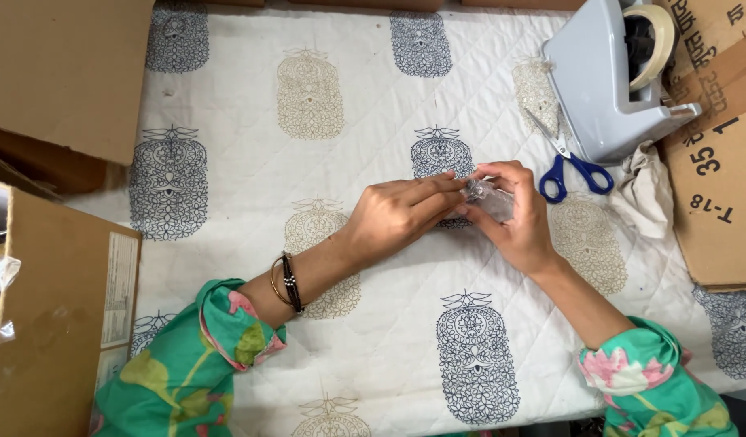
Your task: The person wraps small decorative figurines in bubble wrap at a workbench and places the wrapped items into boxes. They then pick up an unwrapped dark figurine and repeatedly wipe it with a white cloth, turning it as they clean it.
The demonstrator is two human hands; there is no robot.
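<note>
- A small clear plastic packet [490, 198] is being held between both hands over the middle of the printed quilted cloth [373, 340], just above the cloth; whether it is resting on it cannot be told.
- The left hand [401, 212] is being stretched flat from the left, palm down, its fingertips [454, 184] closed in a light pinch on the packet's near edge; the wrist is being kept low, and bangles [286, 283] are being worn on the forearm.
- The right hand [514, 217] is being curled around the packet from the right, thumb and fingers closed on it, the wrist bent inward toward the left hand.
- The packet is thin and slippery by the look of it, so it is probably being held by very little; a slip from the pinch is being risked if the fingertips are pulled apart unevenly, and a tear if they are pulled too hard.
- Whatever is inside cannot be made out, so spilling onto the cloth is being risked only as a guess.
- The blue-handled scissors [571, 166] are being left just beside the right hand, blades pointing away; a knock from the knuckles is being risked.
- Farther back, the grey tape dispenser [595, 89] is being kept at the cloth's far right corner, with cardboard boxes [65, 73] at the edges.
</note>
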